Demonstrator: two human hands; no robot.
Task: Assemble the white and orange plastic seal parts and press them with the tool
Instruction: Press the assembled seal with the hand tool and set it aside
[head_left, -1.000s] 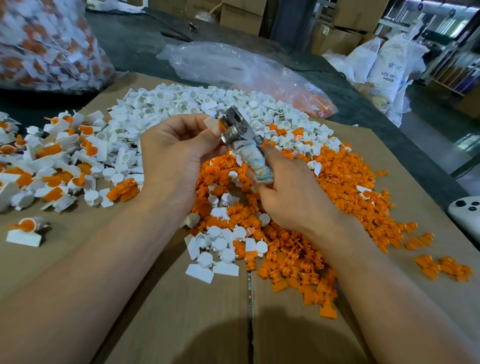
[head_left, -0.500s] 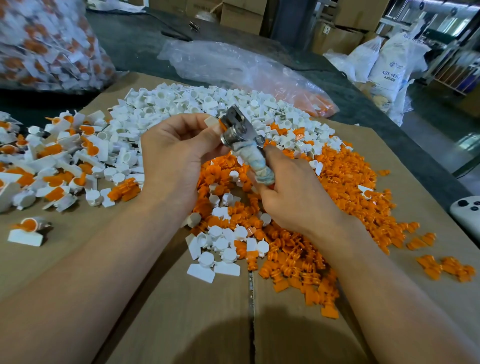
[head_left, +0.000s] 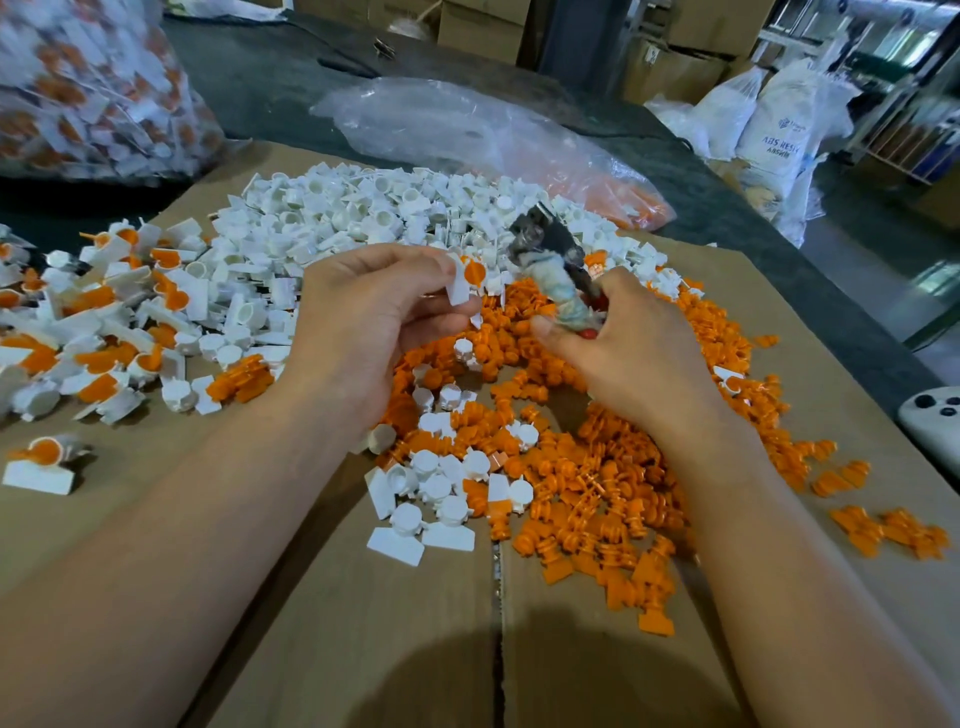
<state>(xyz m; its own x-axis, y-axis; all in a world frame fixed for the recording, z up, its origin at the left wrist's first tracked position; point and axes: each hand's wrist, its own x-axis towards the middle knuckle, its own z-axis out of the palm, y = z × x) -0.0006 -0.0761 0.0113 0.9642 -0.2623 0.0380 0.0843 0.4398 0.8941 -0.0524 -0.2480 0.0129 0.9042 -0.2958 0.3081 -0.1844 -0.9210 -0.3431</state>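
Hands, two of them, mine, hover over a brown cardboard surface (head_left: 363, 623) strewn with small plastic parts. My left hand (head_left: 374, 322) holds one assembled seal (head_left: 467, 275): the fingers (head_left: 395, 262) and thumb pinch its flat white tab, with the round orange insert facing me. My right hand (head_left: 623, 353) grips one tool (head_left: 550, 254), its fingers (head_left: 556, 338) curled tight around the handle. The tool has a dark grey metal head and a handle wrapped in pale, grubby cloth, with a bit of red showing beneath. It tilts up and away from me. The seal sits just left of the tool's head, near it but not touching.

Three loose heaps lie on the surface, each too many to count. White parts (head_left: 374, 213), cup-shaped with flat tabs, are piled beyond my hands. Orange parts (head_left: 597, 467), small ribbed plugs, spread beneath and to the right of my hands, with some white ones mixed in. Finished seals (head_left: 104, 322), white with orange centres, are heaped on the left. One finished seal (head_left: 41, 462) lies alone near the left edge. Two plastic bags sit further back: a clear bag (head_left: 467, 124), and a full bag (head_left: 88, 88) of white and orange pieces.
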